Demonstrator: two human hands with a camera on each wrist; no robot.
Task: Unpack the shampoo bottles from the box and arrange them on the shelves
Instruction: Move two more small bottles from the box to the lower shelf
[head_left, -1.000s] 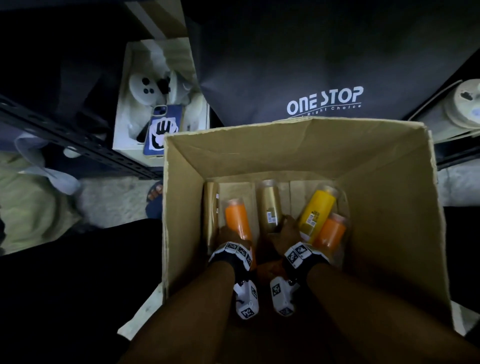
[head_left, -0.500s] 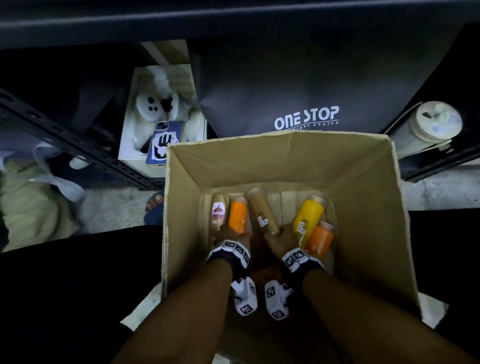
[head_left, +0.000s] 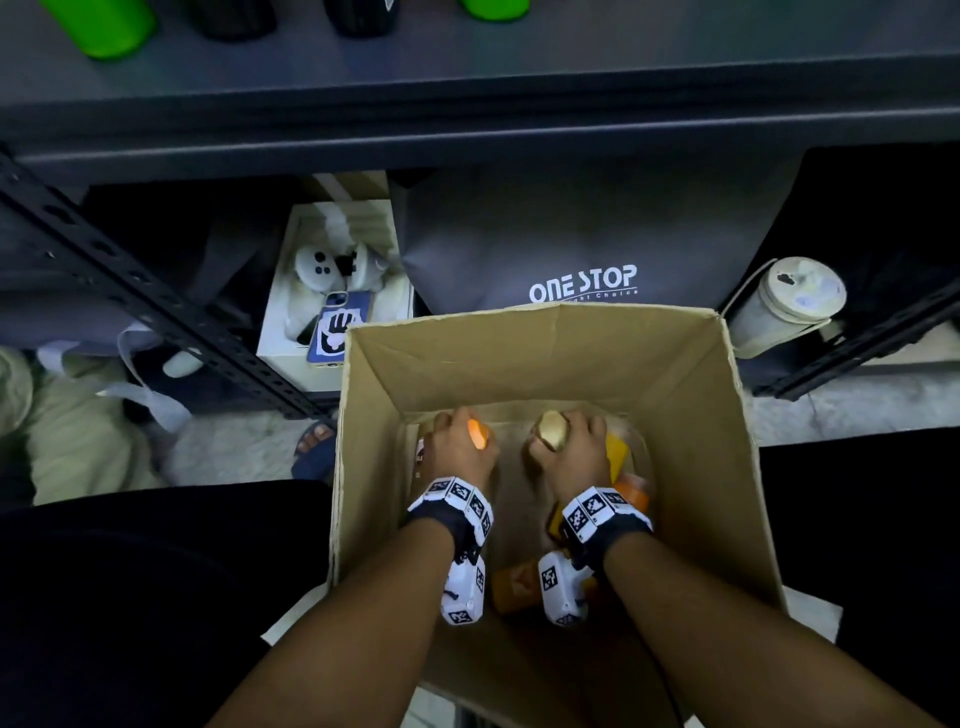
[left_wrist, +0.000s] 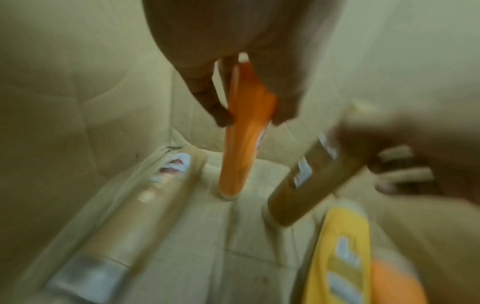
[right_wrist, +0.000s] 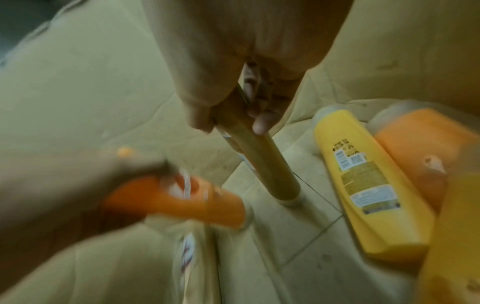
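The light is dim and bluish, with the lower corners of the head view lost in black. A dark grey metal shelf (head_left: 519, 78) runs across the top, carrying green bottles (head_left: 104, 26) and dark bottles (head_left: 234, 18) whose lower parts alone show. A perforated black steel upright (head_left: 156, 301) slants down at the left. Under the shelf sits a grey fabric bag (head_left: 597, 244) printed "ONE STOP", beside a white open carton (head_left: 280, 358) holding a white game controller (head_left: 317, 265) and a phone in a blue case (head_left: 337, 325). At right lies a white lidded cup (head_left: 789, 301). The floor (head_left: 234, 447) is pale, speckled concrete, with pale cloth bundles (head_left: 67, 431) at far left.
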